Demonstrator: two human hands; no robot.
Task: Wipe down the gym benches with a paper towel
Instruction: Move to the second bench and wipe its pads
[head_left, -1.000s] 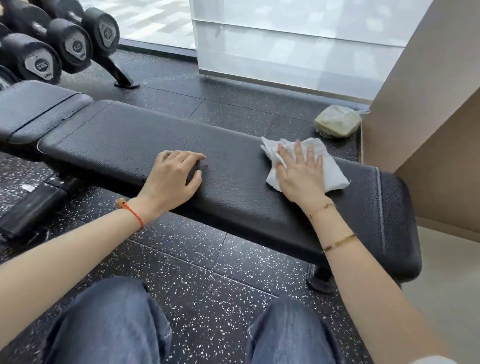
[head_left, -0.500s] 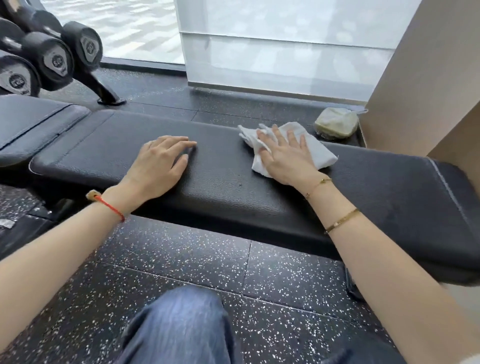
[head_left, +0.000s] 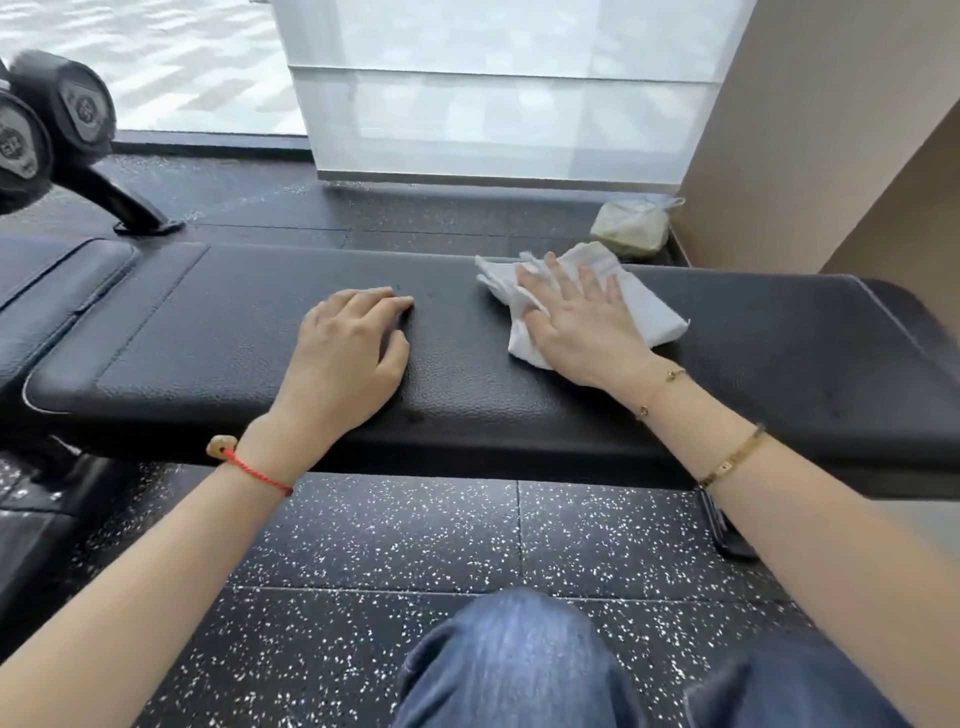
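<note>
A long black padded gym bench (head_left: 218, 332) runs across the view from left to right. A crumpled white paper towel (head_left: 649, 312) lies on its top, right of the middle. My right hand (head_left: 582, 322) presses flat on the towel with straight, spread fingers. My left hand (head_left: 348, 353) rests palm down on the bare pad left of the towel, fingers lightly bent, holding nothing. The two hands are about a hand's width apart.
A second black pad (head_left: 47, 286) adjoins the bench at the left. Dumbbells (head_left: 78, 109) on a rack stand at the far left. A filled plastic bag (head_left: 631, 228) lies on the speckled rubber floor (head_left: 389, 545) behind the bench, by a beige wall (head_left: 810, 130). My knees are below.
My right hand has slid the paper towel along the bench top toward the far edge. My left hand has stayed planted on the pad. My head has shifted, so the bench looks more level.
</note>
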